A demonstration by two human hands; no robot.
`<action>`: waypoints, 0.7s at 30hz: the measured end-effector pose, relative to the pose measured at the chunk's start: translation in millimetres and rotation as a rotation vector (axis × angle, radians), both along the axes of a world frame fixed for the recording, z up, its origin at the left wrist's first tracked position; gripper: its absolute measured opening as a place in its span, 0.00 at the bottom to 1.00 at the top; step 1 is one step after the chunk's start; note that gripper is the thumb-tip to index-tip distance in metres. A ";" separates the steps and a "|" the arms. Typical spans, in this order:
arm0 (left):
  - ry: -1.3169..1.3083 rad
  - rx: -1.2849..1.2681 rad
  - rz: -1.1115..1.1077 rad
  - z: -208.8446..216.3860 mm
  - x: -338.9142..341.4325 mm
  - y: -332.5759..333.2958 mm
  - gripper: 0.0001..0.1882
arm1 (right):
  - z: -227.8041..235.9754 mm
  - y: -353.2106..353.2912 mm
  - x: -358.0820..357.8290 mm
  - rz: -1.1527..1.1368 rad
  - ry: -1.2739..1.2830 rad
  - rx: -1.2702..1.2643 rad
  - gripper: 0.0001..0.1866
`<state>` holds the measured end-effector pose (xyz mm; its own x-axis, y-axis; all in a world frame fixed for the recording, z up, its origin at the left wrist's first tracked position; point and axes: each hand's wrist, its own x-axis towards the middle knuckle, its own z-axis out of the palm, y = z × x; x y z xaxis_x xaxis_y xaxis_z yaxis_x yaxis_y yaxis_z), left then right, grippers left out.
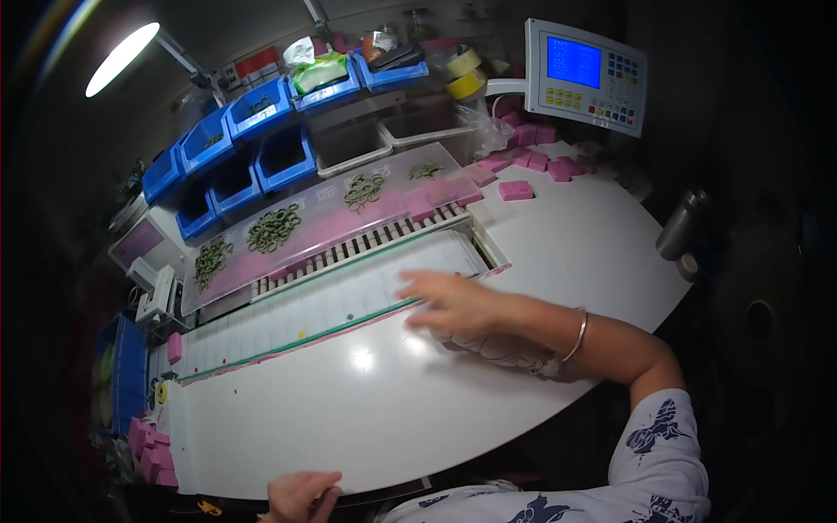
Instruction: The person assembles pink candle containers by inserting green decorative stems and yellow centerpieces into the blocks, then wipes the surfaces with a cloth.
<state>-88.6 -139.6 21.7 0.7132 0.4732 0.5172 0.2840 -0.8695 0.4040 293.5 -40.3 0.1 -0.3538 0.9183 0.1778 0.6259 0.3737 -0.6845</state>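
From my seat I look down on the desk (pixel 349 427), where the right grip (pixel 458 303) reaches in over the near edge of the long white track (pixel 261 331). Its fingers are spread and I see nothing between them; they are blurred, so I can't tell whether they touch the surface. The track runs away to the left of this grip, and its green edge (pixel 331 330) passes just beside the fingertips. A small green dot (pixel 350 316) sits on the track, near the grip and to its left. Under the wrist lies a white bundle (pixel 514 356) — resting on the desk, not visibly held.

My left grip (pixel 301 499) is at the desk's near edge, well apart from the track, fingers loosely bent; I can't tell whether they pinch anything.

Beyond the track, green rings (pixel 274 228) lie in separate piles on a clear sheet (pixel 324 228), probably so each lot stays distinct and within reach. The blue bins (pixel 330 98) stand in tiers behind, mouths forward — I judge that makes for easy picking. Pink blocks (pixel 516 190) sit off to the right, perhaps to leave room for the forearm, and the panel (pixel 586 77) faces the worker, likely for quick reading.
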 end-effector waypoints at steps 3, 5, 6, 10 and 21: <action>0.078 -0.065 0.057 3.5 30.4 46.8 0.15 | -21.3 4.1 96.2 -0.399 -0.105 0.111 0.32; 0.081 -0.069 0.065 9.2 68.7 78.5 0.16 | -44.7 0.2 148.0 -0.716 -0.117 0.144 0.36; 0.089 -0.092 0.079 7.3 90.9 95.6 0.17 | -47.2 -4.9 162.5 -0.826 -0.227 0.090 0.37; 0.188 -0.117 0.005 -15.8 176.8 160.9 0.26 | -64.4 -5.8 192.6 -1.026 -0.388 0.048 0.41; 0.267 0.187 0.239 -64.5 399.7 265.2 0.33 | -69.2 64.0 220.5 -0.957 -0.490 0.317 0.38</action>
<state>311.1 125.6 -42.8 0.7155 0.5572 0.4214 0.5605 -0.8179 0.1298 514.0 23.8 -69.1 0.3777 0.7873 0.4873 0.9246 -0.2923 -0.2444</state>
